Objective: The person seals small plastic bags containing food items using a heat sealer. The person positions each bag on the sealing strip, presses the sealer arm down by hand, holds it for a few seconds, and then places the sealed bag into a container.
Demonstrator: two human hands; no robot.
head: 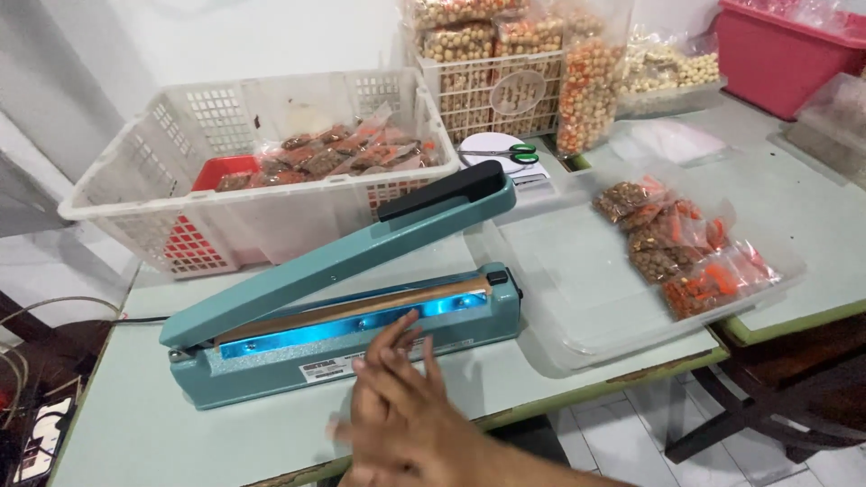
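My hand (pixel 401 406), blurred and flat with open fingers holding nothing, is just before the teal heat sealer (pixel 352 316), whose arm above stands raised, leaving its bar free.

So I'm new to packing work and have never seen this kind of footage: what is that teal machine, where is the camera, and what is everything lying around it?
The single picture comes from a camera worn on the person's head, looking down at a pale green table. The teal machine is a tabletop heat sealer for closing plastic bags; its long lever arm, with a black handle, is raised. Two bare hands are pressed together in front of it, blurred, holding nothing that can be seen; which hand is on top is unclear. Behind stands a white plastic basket with sealed snack packets. To the right, a clear shallow tray holds more unsorted packets. Further back lie green-handled scissors, bigger bags of nuts and a pink tub.
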